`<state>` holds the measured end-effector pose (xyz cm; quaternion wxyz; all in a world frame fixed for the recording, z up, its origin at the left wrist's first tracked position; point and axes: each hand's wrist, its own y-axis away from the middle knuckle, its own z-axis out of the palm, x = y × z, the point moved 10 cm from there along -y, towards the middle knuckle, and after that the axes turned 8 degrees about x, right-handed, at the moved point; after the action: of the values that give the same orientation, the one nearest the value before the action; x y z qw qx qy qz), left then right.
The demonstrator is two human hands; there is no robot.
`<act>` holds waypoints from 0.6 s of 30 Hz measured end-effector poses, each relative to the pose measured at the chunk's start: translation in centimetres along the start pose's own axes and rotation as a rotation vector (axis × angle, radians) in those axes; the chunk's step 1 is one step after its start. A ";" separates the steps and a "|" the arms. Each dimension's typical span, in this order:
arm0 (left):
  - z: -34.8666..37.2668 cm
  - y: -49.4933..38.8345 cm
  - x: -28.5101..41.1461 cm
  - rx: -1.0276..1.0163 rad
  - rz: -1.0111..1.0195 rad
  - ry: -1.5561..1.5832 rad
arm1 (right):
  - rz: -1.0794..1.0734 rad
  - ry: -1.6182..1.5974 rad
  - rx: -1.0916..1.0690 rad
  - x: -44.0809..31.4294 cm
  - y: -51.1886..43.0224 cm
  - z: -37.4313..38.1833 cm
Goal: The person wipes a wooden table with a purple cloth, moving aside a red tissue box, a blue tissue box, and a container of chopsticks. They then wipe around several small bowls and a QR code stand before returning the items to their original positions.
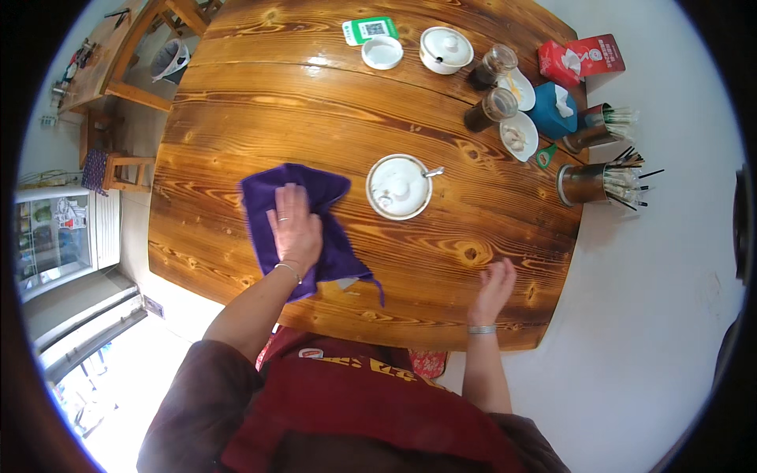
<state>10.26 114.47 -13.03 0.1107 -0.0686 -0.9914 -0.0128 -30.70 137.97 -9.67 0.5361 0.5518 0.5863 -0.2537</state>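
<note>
My left hand [297,227] lies flat on a spread purple cloth [334,251], palm down, pressing it to the wooden table [414,284]; the fingers do not grip it. A pale scrap [348,283] shows at the cloth's lower edge. Over the table's near right part, my right hand [495,290] holds nothing, its fingers loosely bent. Between and beyond the hands stands a lidded white pot [397,188], its lid stained. A metal spoon handle [436,172] sticks out from under that lid.
Farther back are a second lidded pot [446,48], a white dish [382,53] and a green code card [355,32]. Two dark jars [484,112], a garlic bowl [518,137], a blue tissue box [551,112] and a chopstick holder [582,184] line the right, beside the white wall [668,248].
</note>
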 end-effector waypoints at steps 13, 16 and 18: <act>-6.0 9.7 -9.6 -0.035 0.425 0.357 | -0.660 0.427 -0.398 -11.3 10.6 20.1; -7.7 8.3 -11.9 0.107 0.117 0.583 | -0.839 0.607 -0.382 -12.5 10.7 22.7; -7.4 7.9 -12.4 0.044 -0.069 0.708 | -0.909 0.674 -0.376 -12.8 10.6 23.7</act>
<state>24.96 120.30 -8.47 0.4484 -0.0237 -0.8934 -0.0182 -15.02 114.90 -1.91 0.2465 0.1913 0.9364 -0.1604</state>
